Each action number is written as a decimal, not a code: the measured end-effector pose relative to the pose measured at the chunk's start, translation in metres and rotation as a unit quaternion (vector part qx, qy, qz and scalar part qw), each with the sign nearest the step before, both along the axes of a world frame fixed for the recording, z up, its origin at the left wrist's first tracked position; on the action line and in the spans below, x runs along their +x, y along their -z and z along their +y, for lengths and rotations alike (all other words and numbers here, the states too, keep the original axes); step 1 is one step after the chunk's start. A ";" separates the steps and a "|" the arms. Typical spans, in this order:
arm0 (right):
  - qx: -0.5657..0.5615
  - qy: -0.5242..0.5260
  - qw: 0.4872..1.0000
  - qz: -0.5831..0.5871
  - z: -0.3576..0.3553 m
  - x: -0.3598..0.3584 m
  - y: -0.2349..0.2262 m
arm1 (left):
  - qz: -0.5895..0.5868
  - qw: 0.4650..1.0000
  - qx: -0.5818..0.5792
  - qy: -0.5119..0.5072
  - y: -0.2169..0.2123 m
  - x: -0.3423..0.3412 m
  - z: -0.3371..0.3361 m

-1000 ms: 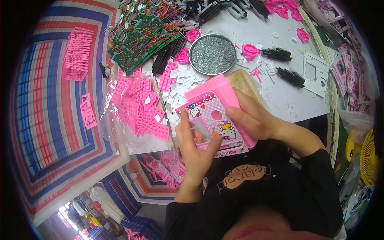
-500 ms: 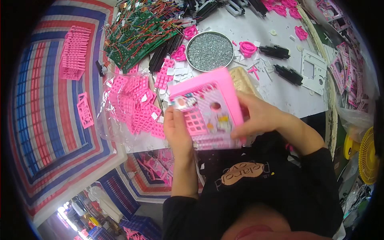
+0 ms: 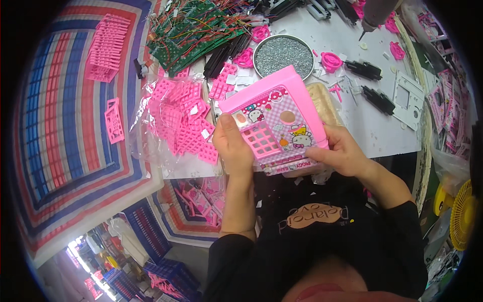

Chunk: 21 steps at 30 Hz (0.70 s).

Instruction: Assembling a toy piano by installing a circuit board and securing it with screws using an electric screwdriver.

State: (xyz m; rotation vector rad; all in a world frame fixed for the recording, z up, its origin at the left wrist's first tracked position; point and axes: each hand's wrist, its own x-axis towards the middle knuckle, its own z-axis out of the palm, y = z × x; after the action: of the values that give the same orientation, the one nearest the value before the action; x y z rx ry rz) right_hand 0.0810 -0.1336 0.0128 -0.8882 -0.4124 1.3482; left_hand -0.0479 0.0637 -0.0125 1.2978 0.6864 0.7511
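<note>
Fingers first: my left hand (image 3: 233, 146) has its thumb laid flat on the front of the pink toy box (image 3: 274, 126), right beside the keypad grid (image 3: 260, 139), with the other fingers curled behind where I can't see them. My right hand (image 3: 343, 152) pinches the box's lower right corner, thumb on the printed face, fingers wrapped under the edge. So both hands grip the box, one on each side, and it sits tilted up towards me just above the table edge, close to my chest; I'd say that angle is there so the decorated front faces me squarely while the thumb presses near the grid.

Just left of the box lies a clear bag of pink grids (image 3: 178, 121), within easy reach of the left hand. Beyond the box stands a round metal dish of screws (image 3: 283, 52), and past that a heap of green circuit boards (image 3: 193, 27). A stack of pink grids (image 3: 104, 48) rests well apart on the striped mat (image 3: 55, 151).
</note>
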 end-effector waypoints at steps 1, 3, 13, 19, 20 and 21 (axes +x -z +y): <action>0.011 0.012 0.999 -0.027 0.001 -0.003 0.003 | -0.007 0.999 0.040 -0.005 0.004 0.001 0.002; 0.010 0.022 0.998 -0.064 -0.001 -0.003 0.005 | -0.043 0.999 0.011 0.018 0.000 0.003 0.004; -0.024 0.052 0.991 -0.124 -0.001 0.012 0.019 | 0.064 0.990 0.106 0.073 0.012 -0.029 -0.031; -0.040 0.090 0.980 -0.174 0.004 0.019 0.011 | -0.083 0.992 0.019 0.095 -0.001 -0.015 -0.023; -0.037 0.082 0.979 -0.181 0.003 0.019 0.010 | -0.109 0.987 -0.048 0.110 -0.012 -0.015 -0.015; -0.036 0.049 0.969 -0.239 0.003 0.019 0.009 | -0.134 0.976 -0.113 0.126 -0.019 -0.016 -0.005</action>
State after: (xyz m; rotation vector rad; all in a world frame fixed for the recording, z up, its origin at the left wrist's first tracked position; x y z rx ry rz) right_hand 0.1002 -0.1308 0.0038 -1.2834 -0.6833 1.0554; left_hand -0.0641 0.0583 0.0068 1.0281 0.3680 0.6055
